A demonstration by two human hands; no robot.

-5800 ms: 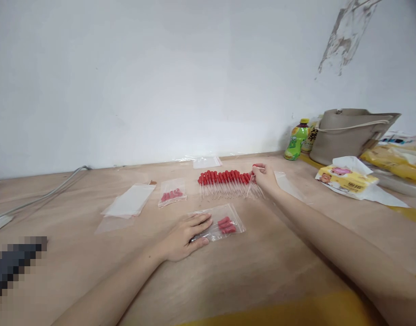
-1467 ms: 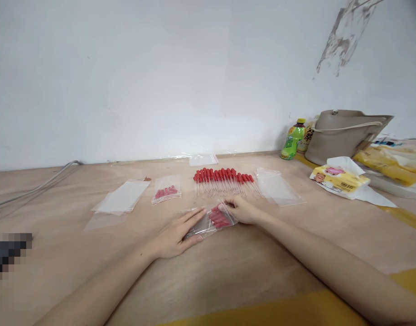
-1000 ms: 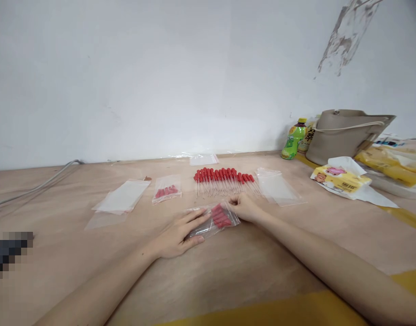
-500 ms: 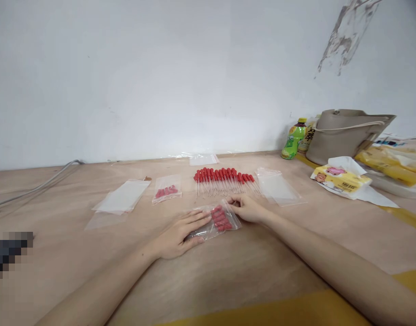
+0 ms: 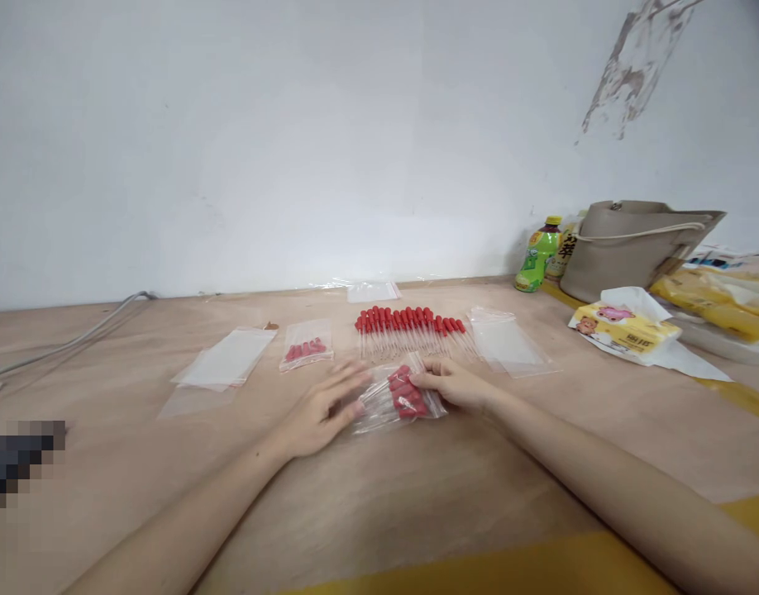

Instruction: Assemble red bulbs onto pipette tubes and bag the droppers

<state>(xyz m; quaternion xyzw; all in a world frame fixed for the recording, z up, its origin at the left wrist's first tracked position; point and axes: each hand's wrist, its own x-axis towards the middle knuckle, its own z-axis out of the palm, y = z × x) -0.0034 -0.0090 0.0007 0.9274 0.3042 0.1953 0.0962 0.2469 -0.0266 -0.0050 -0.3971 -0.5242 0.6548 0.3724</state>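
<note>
A clear zip bag point(image 5: 379, 411) holding several droppers with red rubber bulbs point(image 5: 407, 392) lies in front of me, bulbs toward the right. My right hand point(image 5: 452, 383) pinches the bag's upper right edge between thumb and fingers. At the bag's left end is my left hand point(image 5: 326, 413), its fingers apart and slightly blurred; whether it still touches the plastic I cannot tell. Behind the bag, a row of loose droppers point(image 5: 410, 324) lies with red bulbs pointing to the wall. Another bag of red-bulbed droppers point(image 5: 306, 345) rests to their left.
Flat clear bags lie at the left point(image 5: 227, 357) and the right point(image 5: 509, 340), with another bag point(image 5: 373, 291) by the wall. Toward the right stand a green bottle point(image 5: 539, 256), a grey handbag point(image 5: 627, 252) and a tissue pack point(image 5: 624, 329). A grey cable point(image 5: 82, 335) runs along the far left.
My left hand has lifted off the bag's left part and its fingers have spread. My right thumb has come over the bag's edge, and the bag has shifted slightly right.
</note>
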